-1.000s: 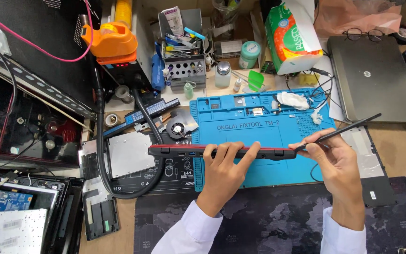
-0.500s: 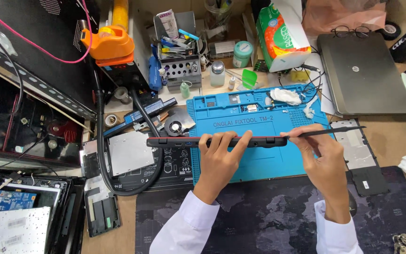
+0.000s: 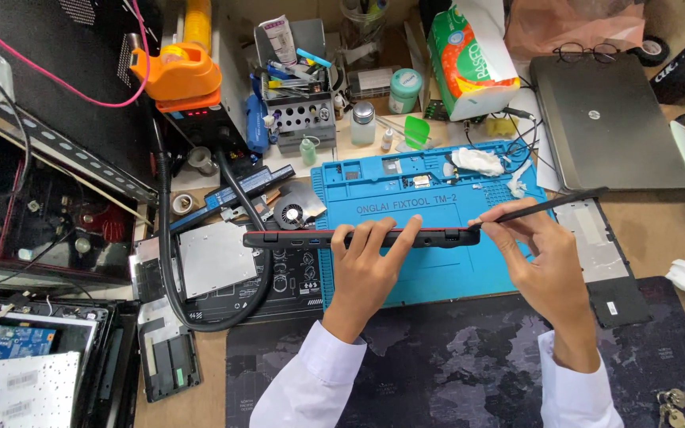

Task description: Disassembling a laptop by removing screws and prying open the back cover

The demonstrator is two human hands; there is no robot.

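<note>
Two hands are at work: the left hand (image 3: 370,265) and the right hand (image 3: 541,265). Between them stands one red-edged laptop (image 3: 358,238) on its side, and the right hand has one thin black tool (image 3: 545,206) in its grip. One blue repair mat (image 3: 438,206) lies under them. At two o'clock on the counter (image 3: 652,230) lies one closed grey laptop (image 3: 608,127), with one pair of glasses (image 3: 588,52) at its far edge. One orange hot-air unit (image 3: 176,75) sits at eleven o'clock, one tissue pack (image 3: 465,67) at one o'clock, and one bunch of keys (image 3: 675,400) at five o'clock.
</note>
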